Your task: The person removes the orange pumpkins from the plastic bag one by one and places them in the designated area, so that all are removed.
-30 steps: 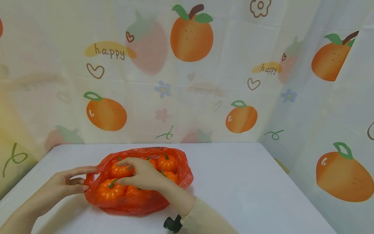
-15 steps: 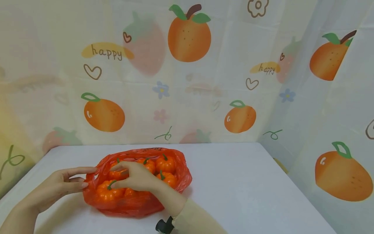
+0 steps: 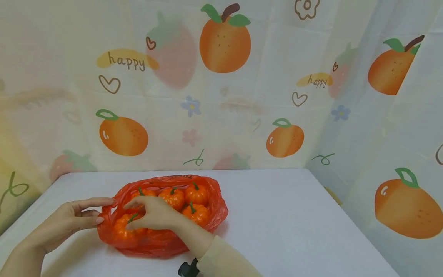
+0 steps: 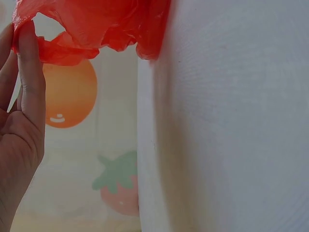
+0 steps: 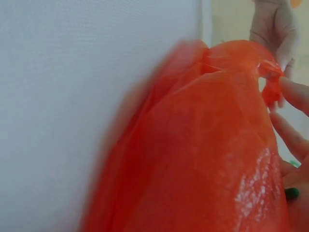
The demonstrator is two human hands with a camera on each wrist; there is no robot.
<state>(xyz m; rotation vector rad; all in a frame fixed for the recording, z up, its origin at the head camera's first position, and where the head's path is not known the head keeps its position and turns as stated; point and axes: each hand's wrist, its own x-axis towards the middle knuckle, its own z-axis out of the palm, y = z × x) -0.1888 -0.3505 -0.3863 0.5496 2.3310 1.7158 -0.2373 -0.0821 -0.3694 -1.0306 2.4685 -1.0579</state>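
A red plastic bag (image 3: 162,246) lies wide at the mouth on the white table, with several small shiny orange pumpkins inside, green stems up. My left hand (image 3: 65,223) holds the bag's left edge by its handle; in the left wrist view the red film (image 4: 111,24) passes between the fingers. Over the front-left pumpkin (image 3: 121,231) my right hand (image 3: 155,213) reaches into the bag, thumb and fingers spread apart around its stem. Its palm hides part of the pumpkins beneath. Behind it sit a middle pumpkin (image 3: 173,198) and two on the right.
The white table (image 3: 294,219) stretches to the right of the bag. A curtain (image 3: 166,127) printed with fruit hangs behind and along the sides. A black wrist device (image 3: 188,268) sits below the right sleeve (image 3: 228,257).
My right hand has moved left and slightly down, from above the middle pumpkins to the front-left one. The left hand stays at the bag's edge.
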